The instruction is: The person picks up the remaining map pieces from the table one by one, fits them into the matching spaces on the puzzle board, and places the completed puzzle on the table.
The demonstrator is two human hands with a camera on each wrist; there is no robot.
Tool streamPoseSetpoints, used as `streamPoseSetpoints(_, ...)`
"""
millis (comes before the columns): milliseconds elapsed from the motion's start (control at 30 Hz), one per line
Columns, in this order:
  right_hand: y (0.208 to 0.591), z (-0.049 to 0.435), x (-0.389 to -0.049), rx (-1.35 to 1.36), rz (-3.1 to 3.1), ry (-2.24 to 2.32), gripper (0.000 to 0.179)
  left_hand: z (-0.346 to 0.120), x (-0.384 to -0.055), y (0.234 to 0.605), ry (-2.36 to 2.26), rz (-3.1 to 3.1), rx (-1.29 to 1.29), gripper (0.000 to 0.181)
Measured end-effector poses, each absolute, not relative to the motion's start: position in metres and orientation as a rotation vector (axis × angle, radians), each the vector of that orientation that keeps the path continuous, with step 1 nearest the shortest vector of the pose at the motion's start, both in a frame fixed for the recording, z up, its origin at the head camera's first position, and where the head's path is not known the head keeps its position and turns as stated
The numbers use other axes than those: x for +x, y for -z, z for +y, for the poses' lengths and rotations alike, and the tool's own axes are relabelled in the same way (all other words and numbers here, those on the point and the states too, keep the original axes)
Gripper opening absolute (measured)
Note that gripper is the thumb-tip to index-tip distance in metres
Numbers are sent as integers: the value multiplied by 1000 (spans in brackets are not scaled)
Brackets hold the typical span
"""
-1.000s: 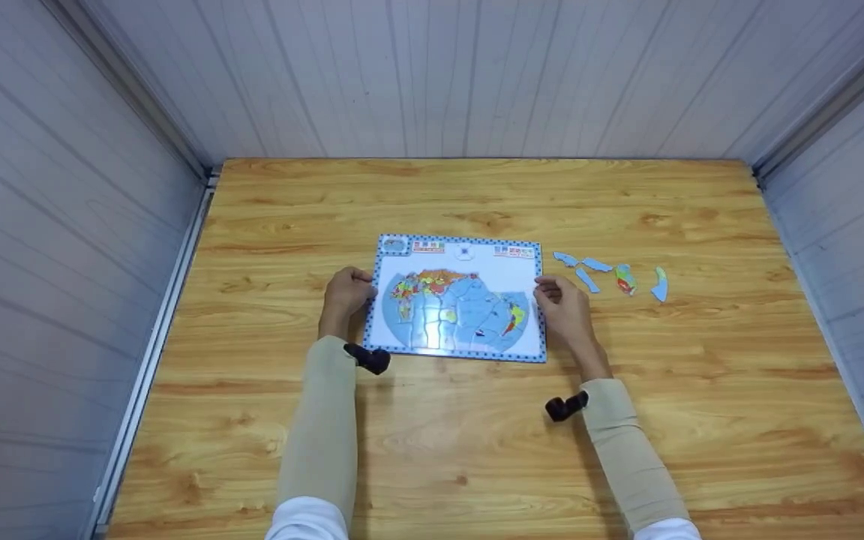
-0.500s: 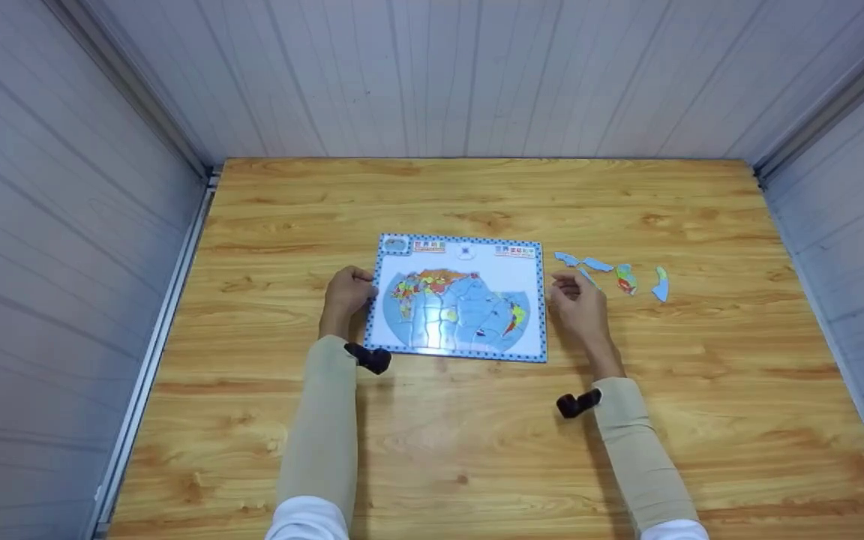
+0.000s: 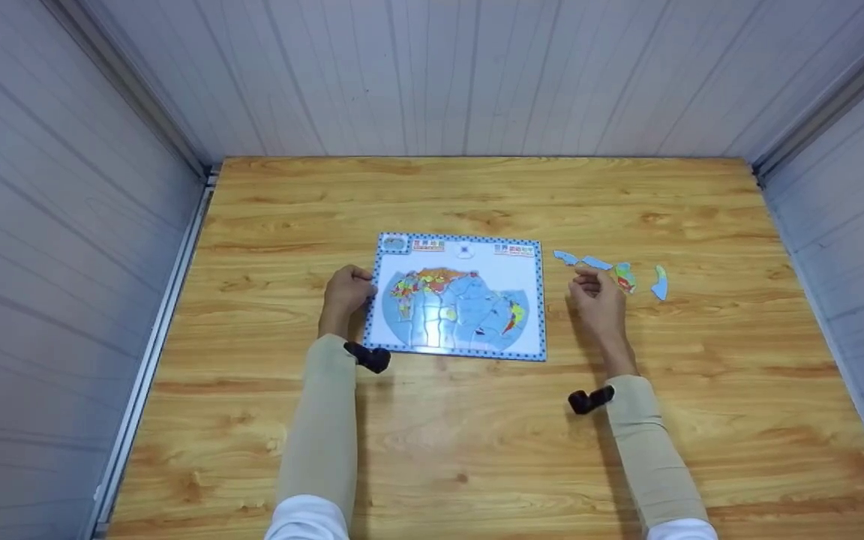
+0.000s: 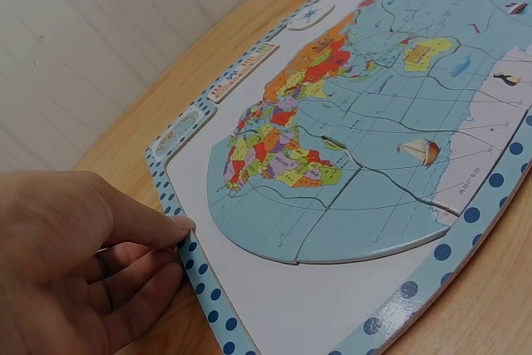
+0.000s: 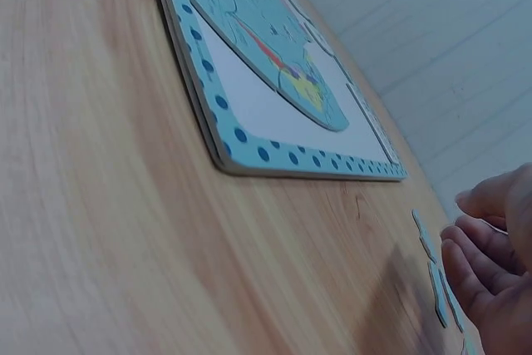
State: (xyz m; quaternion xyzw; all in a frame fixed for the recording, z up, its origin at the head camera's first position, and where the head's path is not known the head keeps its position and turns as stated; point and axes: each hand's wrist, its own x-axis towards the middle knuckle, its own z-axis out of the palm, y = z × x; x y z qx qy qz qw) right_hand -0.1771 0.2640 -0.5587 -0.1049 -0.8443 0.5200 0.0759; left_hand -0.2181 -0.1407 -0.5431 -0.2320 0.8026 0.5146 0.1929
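Note:
A world-map jigsaw board point(image 3: 503, 268) with a blue dotted border lies flat on the table, and joined map pieces cover much of its oval. At its left edge, my left hand point(image 3: 347, 294) pinches the border; in the left wrist view the thumb point(image 4: 158, 222) rests on top with the other fingers curled at the side. My right hand point(image 3: 601, 304) hovers right of the board, fingers loosely bent and holding nothing. Close to its fingertips lie a blue jigsaw piece point(image 3: 597, 262) and a multicoloured piece point(image 3: 625, 279). Another blue piece is hidden beneath this hand in the head view.
Farther right sits a curved blue-and-green piece point(image 3: 660, 283), and a small blue piece point(image 3: 565, 258) lies near the board's upper right corner. The wooden table point(image 3: 462, 450) meets pale panel walls point(image 3: 432, 82) at the back and both sides.
My right hand has left the board's right edge and moved right, over the loose pieces, covering one of them. The left hand and the board stay nearly in place.

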Motion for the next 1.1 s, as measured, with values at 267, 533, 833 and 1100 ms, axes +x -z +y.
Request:
streamPoseSetpoints(267,561,280,-177,-368,-2479,-1577,34,-141,-218,542,-1422,2301,-613,24)
streamPoseSetpoints(533,560,291,-175,-398,-2441,-1591,36,-142,-219,543,-1417,2299,-630,24)
streamPoseSetpoints(833,565,303,-178,-448,-2436,-1546,35,-141,-220,544,-1423,2277,-656,24)
streamPoseSetpoints(1100,566,311,-181,-522,-2451,-1513,36,-141,-220,545,-1441,2266,-648,25)
